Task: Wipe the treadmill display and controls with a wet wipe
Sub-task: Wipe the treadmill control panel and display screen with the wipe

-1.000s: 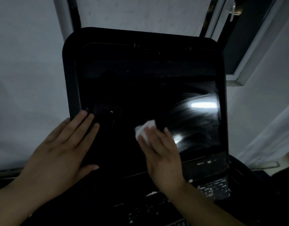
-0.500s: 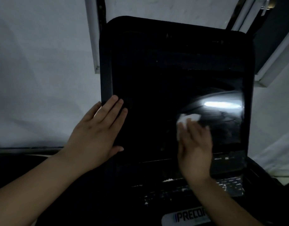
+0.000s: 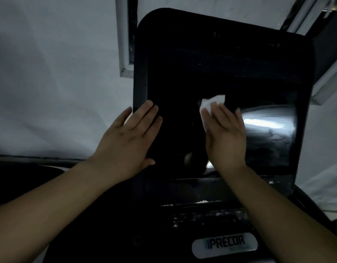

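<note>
The treadmill display (image 3: 230,69) is a large black glossy screen in a rounded black frame, filling the middle of the view. My right hand (image 3: 225,137) lies flat on the screen's centre, pressing a crumpled white wet wipe (image 3: 211,104) under its fingers; the wipe sticks out past the fingertips. My left hand (image 3: 127,141) rests flat with fingers apart on the display's lower left edge. Below the screen runs the dark control strip (image 3: 205,213) with pale smudges.
A grey Precor badge (image 3: 224,244) sits under the controls. A pale wall (image 3: 49,82) lies left of the display, a window frame (image 3: 125,38) behind its top left, and another frame (image 3: 327,84) at the right. A bright reflection (image 3: 264,123) marks the screen's right side.
My right hand has slid the wipe leftward and slightly up across the screen, from its right part toward the centre. The camera view has shifted; the left hand stays on the left edge.
</note>
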`<state>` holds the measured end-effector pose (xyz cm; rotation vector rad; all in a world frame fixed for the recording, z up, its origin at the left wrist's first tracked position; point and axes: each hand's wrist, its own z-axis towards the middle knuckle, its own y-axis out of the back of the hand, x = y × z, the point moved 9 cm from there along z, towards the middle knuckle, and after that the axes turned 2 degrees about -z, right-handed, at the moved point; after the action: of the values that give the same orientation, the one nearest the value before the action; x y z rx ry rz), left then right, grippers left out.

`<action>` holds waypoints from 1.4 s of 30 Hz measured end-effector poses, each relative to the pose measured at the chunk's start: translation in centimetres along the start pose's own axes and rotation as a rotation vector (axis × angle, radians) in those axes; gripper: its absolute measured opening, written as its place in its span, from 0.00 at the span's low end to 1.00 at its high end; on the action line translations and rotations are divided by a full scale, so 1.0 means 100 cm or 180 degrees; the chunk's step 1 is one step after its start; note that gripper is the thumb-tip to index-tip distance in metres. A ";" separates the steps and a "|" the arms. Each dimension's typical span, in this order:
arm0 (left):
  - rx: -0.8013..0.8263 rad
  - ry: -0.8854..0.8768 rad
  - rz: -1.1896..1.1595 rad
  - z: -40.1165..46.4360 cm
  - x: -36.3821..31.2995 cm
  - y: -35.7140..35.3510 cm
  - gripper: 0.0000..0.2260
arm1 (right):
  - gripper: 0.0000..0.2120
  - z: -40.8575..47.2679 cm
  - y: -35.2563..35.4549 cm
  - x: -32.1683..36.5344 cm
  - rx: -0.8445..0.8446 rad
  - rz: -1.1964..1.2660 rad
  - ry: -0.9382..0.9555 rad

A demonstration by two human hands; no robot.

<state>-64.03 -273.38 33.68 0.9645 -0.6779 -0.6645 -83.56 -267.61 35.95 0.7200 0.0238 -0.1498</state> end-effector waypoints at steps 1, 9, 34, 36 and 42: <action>0.0006 -0.0001 0.0012 0.000 0.000 0.000 0.51 | 0.20 0.010 0.000 0.005 -0.0054 0.0036 0.0058; -0.0045 0.0027 -0.0089 -0.001 0.002 0.000 0.50 | 0.17 0.009 -0.008 0.075 -0.0032 0.0234 0.0991; 0.0042 0.0032 0.0028 -0.001 0.000 -0.007 0.50 | 0.17 -0.129 -0.001 -0.005 0.0558 0.0188 0.0809; 0.0006 0.0040 0.0034 -0.001 0.000 -0.005 0.50 | 0.15 -0.136 0.003 -0.058 0.0573 -0.0056 0.0155; 0.0067 0.0097 0.0087 0.000 -0.003 -0.005 0.51 | 0.15 -0.146 0.004 -0.079 0.0417 -0.0081 -0.0580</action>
<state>-64.32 -273.33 33.20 0.9814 -0.6712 -0.6186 -90.87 -256.73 25.80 0.8345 -0.1522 -0.2427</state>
